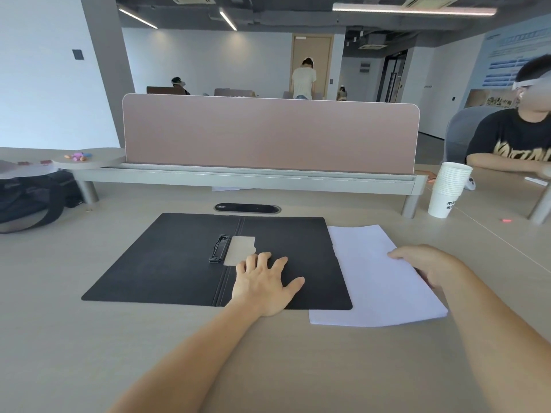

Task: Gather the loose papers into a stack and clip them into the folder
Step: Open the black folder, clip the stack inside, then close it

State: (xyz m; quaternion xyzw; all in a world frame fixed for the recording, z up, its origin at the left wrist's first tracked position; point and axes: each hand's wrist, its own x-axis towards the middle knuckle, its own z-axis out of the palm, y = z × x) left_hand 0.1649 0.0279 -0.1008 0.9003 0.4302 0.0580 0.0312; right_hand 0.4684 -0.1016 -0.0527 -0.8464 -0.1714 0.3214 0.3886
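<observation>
A black folder (167,263) lies open and flat on the desk, its metal clip (218,248) beside the spine. My left hand (264,286) rests flat on the folder's right half, fingers spread and straight, fingertips close to the clip plate. A stack of white papers (369,278) lies on the desk to the folder's right, with its left edge tucked under the folder's right edge. My right hand (429,265) holds the stack's right edge, fingers curled over it with the thumb hidden underneath.
A stack of paper cups (447,189) stands at the back right. A pink divider panel (268,132) rises behind the folder above a cable grommet (247,208). A black bag (32,198) lies at the left. Another person (512,138) sits at the right.
</observation>
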